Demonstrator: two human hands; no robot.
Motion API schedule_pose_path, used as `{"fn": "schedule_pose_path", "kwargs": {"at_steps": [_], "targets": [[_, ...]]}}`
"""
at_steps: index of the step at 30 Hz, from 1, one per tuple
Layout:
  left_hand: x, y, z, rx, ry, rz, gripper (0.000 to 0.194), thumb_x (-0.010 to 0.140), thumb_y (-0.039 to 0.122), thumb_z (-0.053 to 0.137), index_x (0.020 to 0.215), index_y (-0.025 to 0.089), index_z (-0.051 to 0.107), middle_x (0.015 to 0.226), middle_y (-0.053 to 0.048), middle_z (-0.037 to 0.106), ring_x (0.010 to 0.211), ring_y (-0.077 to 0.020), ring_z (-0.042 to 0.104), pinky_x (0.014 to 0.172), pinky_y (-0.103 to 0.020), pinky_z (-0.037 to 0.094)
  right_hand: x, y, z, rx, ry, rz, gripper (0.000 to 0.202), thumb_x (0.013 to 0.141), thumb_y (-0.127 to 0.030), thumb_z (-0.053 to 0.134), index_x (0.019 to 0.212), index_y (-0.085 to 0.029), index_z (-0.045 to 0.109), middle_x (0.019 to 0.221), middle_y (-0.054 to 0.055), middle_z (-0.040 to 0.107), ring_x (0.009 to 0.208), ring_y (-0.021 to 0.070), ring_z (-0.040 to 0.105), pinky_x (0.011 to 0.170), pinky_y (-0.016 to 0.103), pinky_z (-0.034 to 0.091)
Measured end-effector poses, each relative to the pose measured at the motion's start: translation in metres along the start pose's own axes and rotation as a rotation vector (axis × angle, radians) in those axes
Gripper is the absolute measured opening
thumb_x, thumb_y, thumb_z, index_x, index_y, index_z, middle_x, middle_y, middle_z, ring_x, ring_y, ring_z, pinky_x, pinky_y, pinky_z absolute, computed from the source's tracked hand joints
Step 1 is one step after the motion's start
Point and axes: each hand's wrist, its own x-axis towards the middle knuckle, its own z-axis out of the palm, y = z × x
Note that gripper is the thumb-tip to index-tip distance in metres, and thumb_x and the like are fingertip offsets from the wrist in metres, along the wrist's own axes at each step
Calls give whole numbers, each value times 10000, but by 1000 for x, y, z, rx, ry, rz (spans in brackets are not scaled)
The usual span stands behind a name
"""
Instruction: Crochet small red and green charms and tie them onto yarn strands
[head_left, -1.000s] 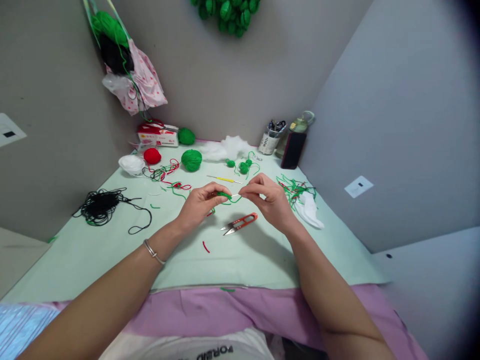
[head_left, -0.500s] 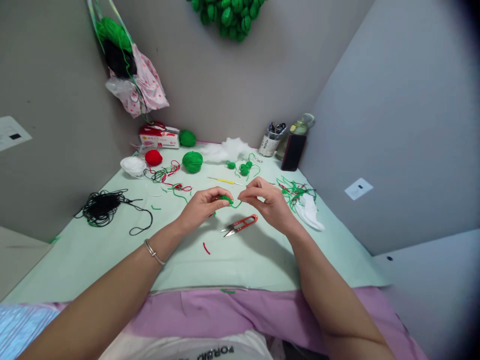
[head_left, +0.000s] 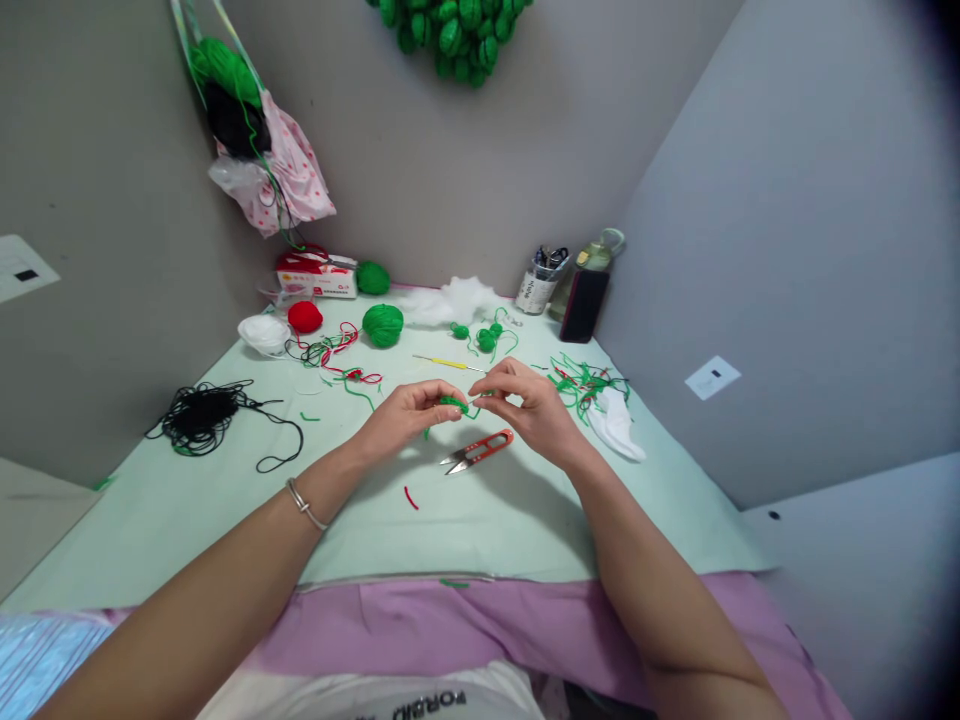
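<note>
My left hand [head_left: 420, 412] pinches a small green yarn piece [head_left: 452, 402] between thumb and fingers, above the middle of the table. Close to its right, my right hand [head_left: 521, 400] is closed in a pinch on something thin, perhaps a needle, too small to make out. A green strand hangs between the two hands. Below them lie red-handled thread snips [head_left: 484, 450], blades toward the left. A yellow-handled crochet hook [head_left: 448, 362] rests just beyond the hands.
Black yarn [head_left: 201, 415] lies at the left, with green [head_left: 382, 326], red [head_left: 305, 317] and white balls behind. White stuffing [head_left: 457, 300], a pen cup [head_left: 535, 288] and a phone [head_left: 585, 305] stand or lie at the back. Green scraps [head_left: 589, 385] lie right.
My right hand has moved slightly left, closer to the green piece. The strand between the hands now hangs in a shorter bend. The view has shifted slightly.
</note>
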Motion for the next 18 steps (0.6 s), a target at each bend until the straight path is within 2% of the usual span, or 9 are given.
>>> {"fn": "schedule_pose_path", "kwargs": {"at_steps": [3, 6, 9, 12, 18], "targets": [[0, -1, 0, 2, 23, -1, 239, 790, 374, 695, 928, 179, 691, 845, -27, 660, 745, -154, 559, 652, -244, 401, 0, 0, 4, -31, 22, 10, 80, 895, -242, 641, 903, -225, 719, 818, 25, 604, 733, 137, 562, 664, 273, 443], [2, -5, -1, -6, 29, 6, 240, 792, 372, 696, 928, 175, 681, 854, -25, 649, 787, -157, 564, 717, -254, 416, -2, -2, 10, -15, 29, -7, 122, 922, -204, 585, 939, -219, 705, 857, 33, 643, 758, 141, 596, 684, 271, 468], [4, -11, -2, -22, 26, 21, 258, 803, 381, 691, 947, 168, 673, 895, -27, 646, 836, -157, 566, 783, -266, 417, -3, -6, 16, -34, 13, -76, 180, 952, -186, 519, 1022, -220, 681, 927, 53, 670, 826, 153, 628, 730, 282, 496], [5, -15, -2, -34, 43, 9, 255, 810, 384, 680, 937, 164, 661, 885, -20, 633, 808, -147, 556, 749, -260, 411, -5, -7, 21, -100, 2, -160, 192, 967, -200, 499, 1085, -217, 649, 988, 72, 675, 883, 158, 643, 763, 284, 509], [5, -16, 4, -3, 68, -43, 227, 772, 367, 694, 842, 157, 646, 785, 13, 602, 714, -119, 515, 700, -251, 386, -8, -6, 26, -363, -9, -204, 201, 977, -193, 463, 970, -203, 663, 903, 63, 686, 754, 133, 637, 632, 238, 464]]}}
